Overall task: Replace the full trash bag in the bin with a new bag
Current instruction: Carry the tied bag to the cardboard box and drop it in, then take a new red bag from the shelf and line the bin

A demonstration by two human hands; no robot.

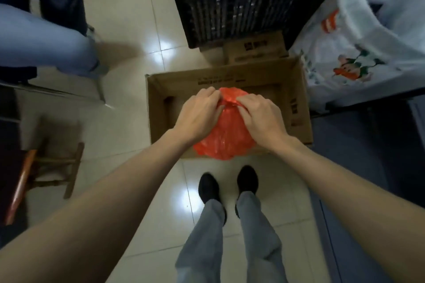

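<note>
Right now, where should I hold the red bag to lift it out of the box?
Take the gathered neck at the top of the red bag, coming from straight above. The left hand and right hand already pinch the plastic there, where it is bunched. Below, the bag bulges round and smooth inside the cardboard box, so the sides offer little to hold.

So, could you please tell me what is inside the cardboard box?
A full red bag sits in the cardboard box, both hands pinching its gathered top. The bag's contents and the floor beneath it are hidden.
</note>
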